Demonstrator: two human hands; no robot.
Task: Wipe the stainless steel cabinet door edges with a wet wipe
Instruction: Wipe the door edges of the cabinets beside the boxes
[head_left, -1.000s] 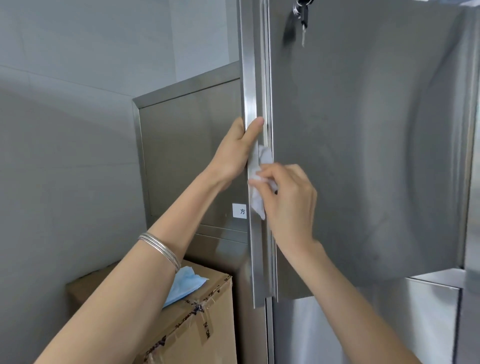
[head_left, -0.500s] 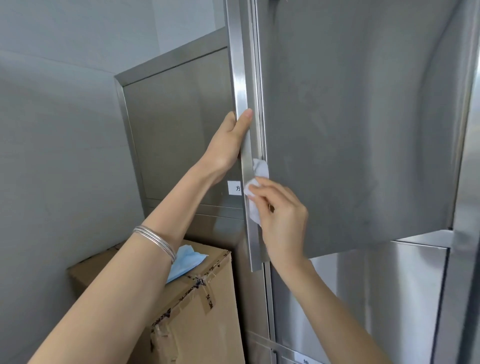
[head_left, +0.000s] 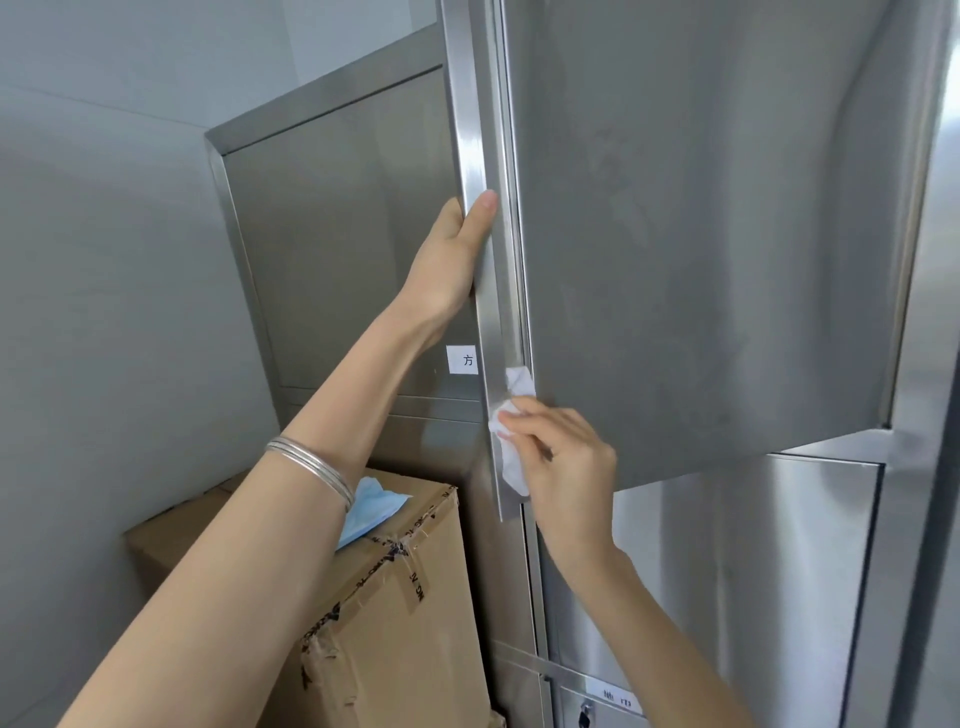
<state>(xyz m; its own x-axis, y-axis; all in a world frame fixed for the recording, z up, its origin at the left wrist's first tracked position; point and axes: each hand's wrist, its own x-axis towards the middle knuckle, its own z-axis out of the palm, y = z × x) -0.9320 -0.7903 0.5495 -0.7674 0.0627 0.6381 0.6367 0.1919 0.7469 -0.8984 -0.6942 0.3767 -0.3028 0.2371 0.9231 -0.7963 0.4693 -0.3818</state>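
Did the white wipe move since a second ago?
Yes. The wet wipe, pinched by the right hand, has slid down the cabinet door edge, almost to its bottom corner and well below the left hand holding that edge.

Cabinet door (head_left: 701, 260) on the right, both hands at its door edge (head_left: 475, 156).
Left hand (head_left: 449, 265) grips high on the door edge, right hand (head_left: 563, 467) lower, holding wet wipe (head_left: 511, 457) against it; cardboard box (head_left: 395, 623) below left, cloth (head_left: 371, 506) on top.
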